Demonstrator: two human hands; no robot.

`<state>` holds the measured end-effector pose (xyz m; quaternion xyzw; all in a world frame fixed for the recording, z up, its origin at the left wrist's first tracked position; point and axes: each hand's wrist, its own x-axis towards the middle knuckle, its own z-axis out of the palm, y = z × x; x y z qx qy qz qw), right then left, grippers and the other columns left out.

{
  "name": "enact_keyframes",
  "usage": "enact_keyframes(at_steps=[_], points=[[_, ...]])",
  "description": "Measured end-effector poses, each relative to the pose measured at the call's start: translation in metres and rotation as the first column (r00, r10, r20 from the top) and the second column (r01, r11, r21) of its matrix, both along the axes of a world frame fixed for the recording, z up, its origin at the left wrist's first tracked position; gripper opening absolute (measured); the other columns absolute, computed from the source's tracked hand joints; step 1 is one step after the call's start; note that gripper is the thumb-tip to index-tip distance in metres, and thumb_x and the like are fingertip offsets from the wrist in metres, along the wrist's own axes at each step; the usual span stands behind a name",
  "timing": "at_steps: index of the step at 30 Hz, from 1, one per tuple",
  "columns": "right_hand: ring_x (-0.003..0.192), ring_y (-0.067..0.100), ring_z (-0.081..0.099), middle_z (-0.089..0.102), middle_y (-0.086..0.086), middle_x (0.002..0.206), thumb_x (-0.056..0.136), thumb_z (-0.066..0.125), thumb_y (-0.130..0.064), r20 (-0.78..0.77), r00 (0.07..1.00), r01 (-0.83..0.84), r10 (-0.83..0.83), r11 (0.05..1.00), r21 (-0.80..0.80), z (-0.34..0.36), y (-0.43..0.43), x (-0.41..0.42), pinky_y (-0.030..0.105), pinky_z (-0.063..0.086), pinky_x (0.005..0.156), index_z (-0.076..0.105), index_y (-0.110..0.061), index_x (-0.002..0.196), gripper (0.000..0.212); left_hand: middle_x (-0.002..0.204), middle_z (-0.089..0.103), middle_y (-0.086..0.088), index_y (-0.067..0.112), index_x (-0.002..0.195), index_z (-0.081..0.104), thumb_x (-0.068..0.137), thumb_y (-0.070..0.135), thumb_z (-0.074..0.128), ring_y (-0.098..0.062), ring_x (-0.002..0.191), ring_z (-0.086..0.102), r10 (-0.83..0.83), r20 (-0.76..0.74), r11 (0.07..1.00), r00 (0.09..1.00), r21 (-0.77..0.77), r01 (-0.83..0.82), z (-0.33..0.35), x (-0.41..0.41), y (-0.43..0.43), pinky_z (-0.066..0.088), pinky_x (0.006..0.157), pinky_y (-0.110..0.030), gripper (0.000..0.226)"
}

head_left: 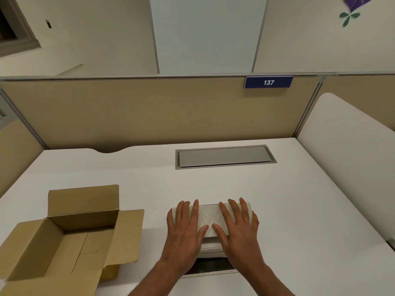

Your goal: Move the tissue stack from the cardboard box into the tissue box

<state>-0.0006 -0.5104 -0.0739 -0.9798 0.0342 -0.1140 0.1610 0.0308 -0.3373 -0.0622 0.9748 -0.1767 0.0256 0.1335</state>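
Observation:
The pale tissue stack (210, 216) lies in front of me at the desk's near middle, its layered white edge facing me. My left hand (184, 227) and my right hand (239, 225) lie spread on top of it, outer fingers over its two ends, thumbs almost meeting. Just below the stack's near edge I see the dark opening and pale rim of the tissue box (210, 274), mostly hidden by the stack and my wrists. The brown cardboard box (83, 218) stands at the left with its flaps open and nothing inside.
A white desk (299, 199) carries everything. A grey cable hatch (224, 157) is set into it at the back. Beige partition panels (149, 112) close the far and left sides, and a white rounded panel (342, 157) rises at the right.

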Motion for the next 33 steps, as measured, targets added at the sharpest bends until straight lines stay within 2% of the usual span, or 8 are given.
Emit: enact_keyframes(at_steps=[3,5,7,13,21,25,29,33], points=[[0.153,0.031,0.01,0.026,0.009,0.163,0.098,0.037,-0.055,0.073,0.997,-0.008,0.007,1.0,0.01,-0.01,0.001,-0.02,0.059,0.017,0.116,0.031,-0.028,0.152,0.061,0.159,0.034,-0.014,0.019,0.154,0.022,0.098,0.052,0.032,-0.032,0.148,0.03,0.005,0.064,1.0,0.998,0.023,-0.006,-0.003,-0.023,0.0,0.014,0.116,-0.051,0.066],[0.153,0.032,0.009,0.024,0.009,0.164,0.097,0.043,-0.052,0.118,0.993,-0.02,0.02,1.0,-0.001,-0.018,0.001,-0.034,0.06,0.021,0.114,0.031,-0.028,0.152,0.061,0.161,0.03,-0.016,0.018,0.155,0.02,0.099,0.05,0.033,-0.033,0.149,0.025,0.019,0.07,0.999,0.997,0.033,-0.021,-0.007,-0.036,-0.001,0.021,0.115,-0.054,0.066],[0.153,0.033,0.011,0.023,0.009,0.164,0.096,0.048,-0.051,0.157,0.987,-0.027,0.025,1.0,0.011,-0.026,0.002,-0.045,0.061,0.024,0.113,0.034,-0.028,0.151,0.061,0.161,0.027,-0.017,0.017,0.155,0.021,0.099,0.048,0.033,-0.033,0.15,0.023,0.041,0.073,0.998,0.996,0.043,-0.044,-0.014,-0.048,-0.003,0.025,0.114,-0.055,0.064],[0.151,0.036,0.018,0.024,0.01,0.164,0.093,0.055,-0.046,0.226,0.974,-0.019,0.012,0.999,0.029,-0.05,0.004,-0.074,0.059,0.029,0.11,0.04,-0.029,0.148,0.059,0.158,0.035,-0.019,0.017,0.152,0.031,0.096,0.047,0.04,-0.035,0.146,0.033,0.097,0.01,0.995,0.995,0.037,-0.097,-0.03,-0.077,-0.009,0.035,0.105,-0.055,0.064],[0.15,0.034,0.022,0.032,0.014,0.16,0.093,0.05,-0.047,0.171,0.984,0.04,-0.042,0.999,0.013,-0.06,0.009,-0.088,0.058,0.036,0.103,0.05,-0.029,0.142,0.052,0.149,0.048,-0.018,0.016,0.143,0.049,0.095,0.046,0.032,-0.036,0.138,0.047,0.183,-0.113,0.982,0.977,0.078,-0.175,-0.035,-0.091,-0.013,0.047,0.093,-0.055,0.059],[0.147,0.036,0.029,0.036,0.015,0.158,0.094,0.047,-0.045,0.161,0.986,0.042,-0.037,0.999,-0.029,-0.064,0.009,-0.094,0.058,0.038,0.1,0.051,-0.029,0.141,0.049,0.148,0.05,-0.017,0.016,0.142,0.049,0.1,0.047,0.009,-0.035,0.135,0.05,0.223,-0.127,0.973,0.966,0.093,-0.212,-0.045,-0.093,-0.01,0.049,0.092,-0.055,0.066],[0.147,0.035,0.03,0.036,0.014,0.158,0.096,0.044,-0.041,0.155,0.987,0.049,-0.036,0.996,-0.081,-0.066,0.009,-0.096,0.058,0.034,0.106,0.048,-0.028,0.144,0.049,0.15,0.048,-0.016,0.015,0.145,0.04,0.1,0.045,0.009,-0.035,0.137,0.048,0.223,-0.069,0.973,0.972,0.073,-0.218,-0.051,-0.094,-0.009,0.046,0.096,-0.055,0.062],[0.149,0.034,0.025,0.032,0.014,0.16,0.098,0.041,-0.039,0.139,0.99,0.024,-0.008,0.993,-0.114,-0.063,0.008,-0.095,0.061,0.029,0.112,0.044,-0.028,0.147,0.05,0.156,0.04,-0.014,0.014,0.147,0.041,0.095,0.042,0.03,-0.029,0.145,0.027,0.192,-0.037,0.981,0.981,0.032,-0.19,-0.048,-0.095,-0.008,0.017,0.112,-0.047,0.061]])
